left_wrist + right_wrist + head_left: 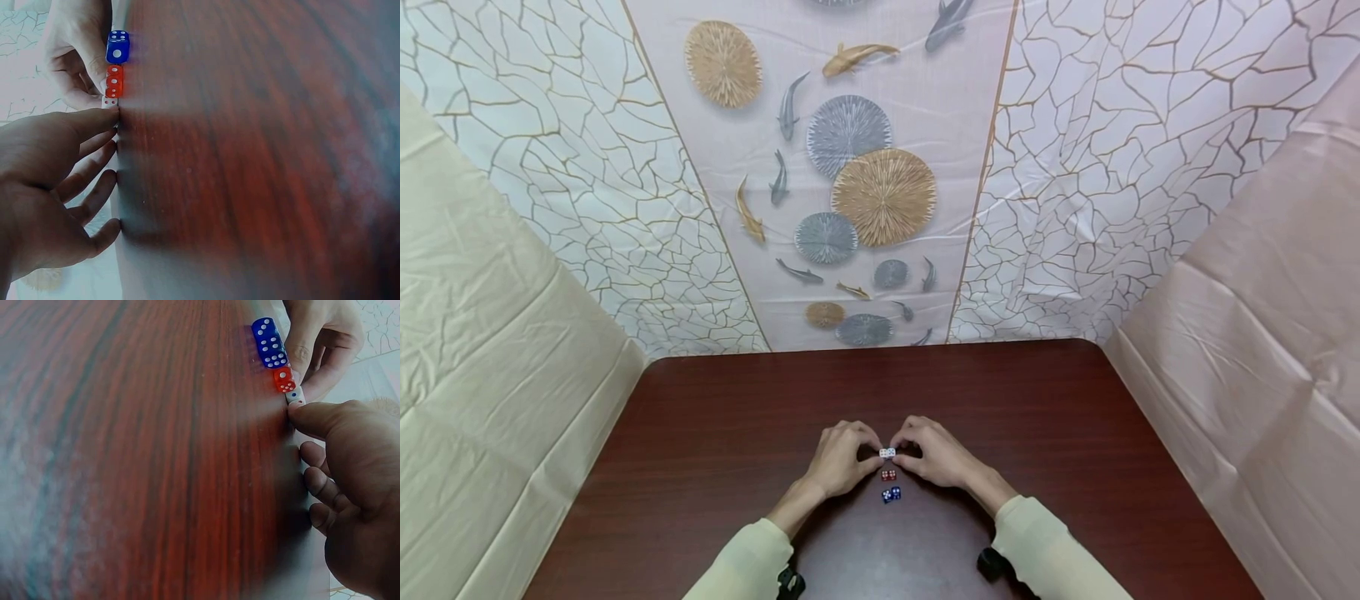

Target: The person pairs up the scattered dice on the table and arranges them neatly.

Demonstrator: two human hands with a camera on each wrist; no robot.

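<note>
Two white dice (887,453) sit side by side on the dark red wooden table. At their left end, my left hand (842,458) pinches the left die between thumb and forefinger. My right hand (942,454) does the same with the right die from the other side. Nearer to me lies a pair of red dice (889,475). Two blue dice (891,495) rest closest to me, the left one turned at an angle. The right wrist view shows the right thumb against a white die (295,395), much of which is hidden.
The table (737,417) has rounded far corners. Behind it hangs a patterned cloth (880,275) with fish and round leaves. Pale cloth walls (497,375) slope up on both sides. Dark wrist devices (992,564) show below the sleeves.
</note>
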